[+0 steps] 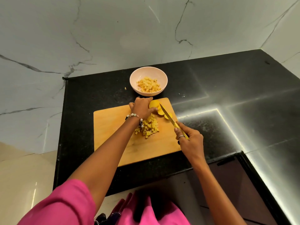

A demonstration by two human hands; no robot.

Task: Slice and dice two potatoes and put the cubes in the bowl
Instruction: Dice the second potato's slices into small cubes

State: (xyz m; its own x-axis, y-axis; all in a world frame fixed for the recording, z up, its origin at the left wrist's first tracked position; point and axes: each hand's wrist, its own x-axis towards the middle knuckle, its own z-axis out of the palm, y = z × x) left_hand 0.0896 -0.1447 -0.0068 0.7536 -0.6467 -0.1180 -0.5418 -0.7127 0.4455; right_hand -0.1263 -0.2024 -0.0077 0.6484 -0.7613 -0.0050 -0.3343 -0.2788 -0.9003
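A peeled yellow potato (153,103) lies at the far right of the wooden cutting board (113,130). My left hand (141,108) holds it down, fingers curled over it. My right hand (189,137) grips the yellow handle of a knife (168,116), whose blade is set into the potato. Cut slices (168,114) lie to the right of the blade. A heap of potato cubes (148,126) sits mid-board, just below my left wrist. Beyond the board stands a pale pink bowl (163,75) with several cubes (148,84) in it.
The board lies on a black stone counter (227,88) backed by marble walls that meet in a corner at the far right. One stray potato bit (125,88) lies left of the bowl. The counter's left edge drops to a pale floor (24,176).
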